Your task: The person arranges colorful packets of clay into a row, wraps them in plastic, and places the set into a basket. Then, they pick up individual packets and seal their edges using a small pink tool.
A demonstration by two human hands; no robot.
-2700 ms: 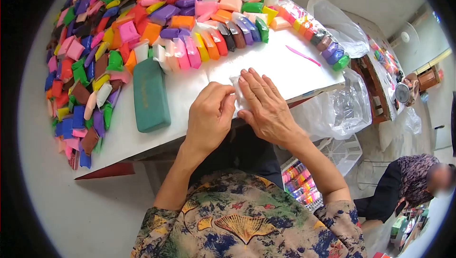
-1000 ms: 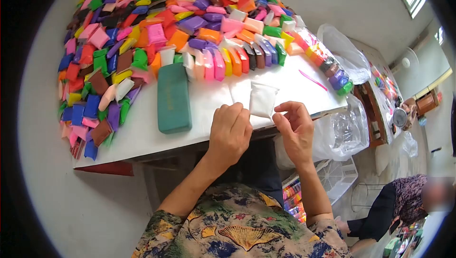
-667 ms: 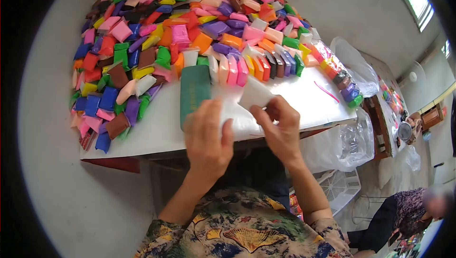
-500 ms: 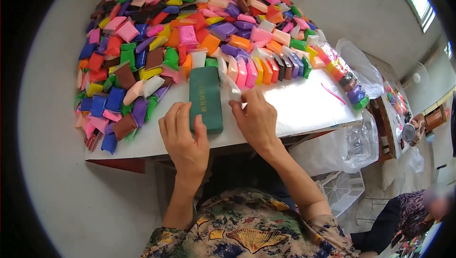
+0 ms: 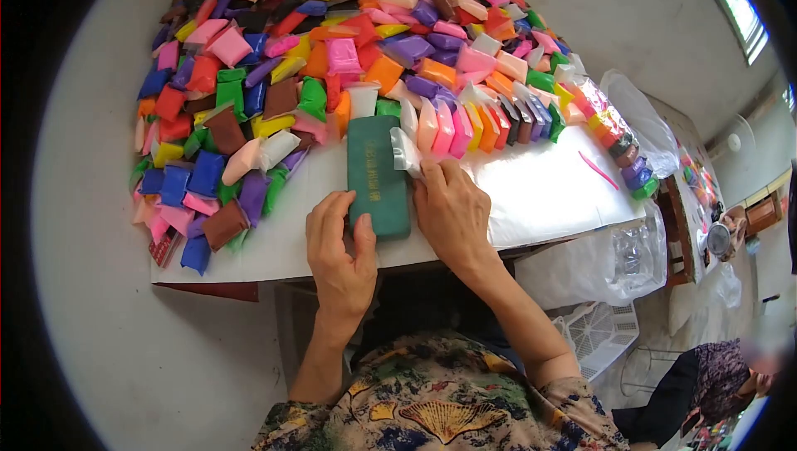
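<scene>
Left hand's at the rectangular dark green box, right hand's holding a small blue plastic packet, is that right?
Not quite: the small plastic packet is white, not blue, as the head view shows. The right hand does hold it, and the left hand is at the rectangular dark green box.

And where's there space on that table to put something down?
The biggest bare patch of white tabletop lies between the right hand, the packet row and the pink strip. A smaller one lies between the green case and the heap of packets. That heap crowds the tabletop's back and left.
</scene>
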